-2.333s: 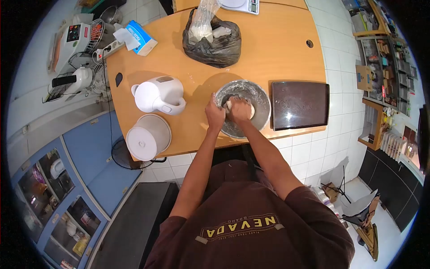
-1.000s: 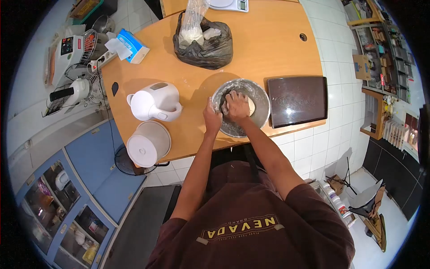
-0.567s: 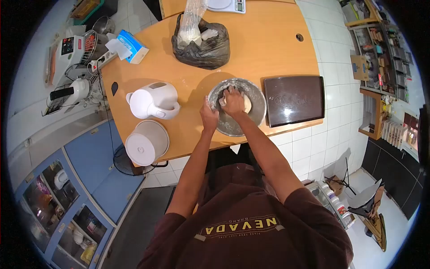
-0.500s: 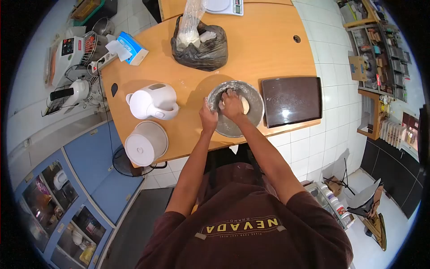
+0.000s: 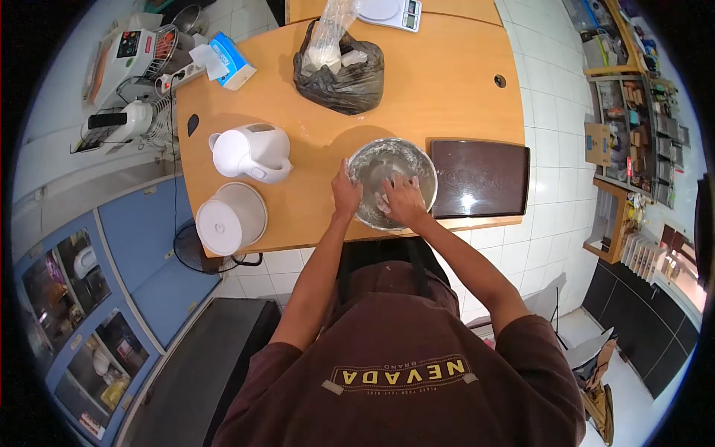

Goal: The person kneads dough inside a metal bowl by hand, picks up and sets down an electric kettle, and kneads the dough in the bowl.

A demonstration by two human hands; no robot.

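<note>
Wooden tabletop (image 5: 439, 82) with metal bowl (image 5: 372, 170), left grip (image 5: 347, 194) around its rim, right grip (image 5: 404, 201) inside, hold unclear.

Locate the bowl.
Head view, just right of centre: the bowl sits by the table's near edge, with the tray close on its right and the left hand at its left rim.

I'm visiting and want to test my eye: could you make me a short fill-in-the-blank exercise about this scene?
1. The hand inside the metal bowl is the person's ____ one.
2. In the picture, the white kettle stands to the bowl's ____.
3. Large yellow letters on the shirt spell ____.
4. The clear bag sits partly inside a ____ plastic bag.
Missing words: right; left; NEVADA; black.
</note>
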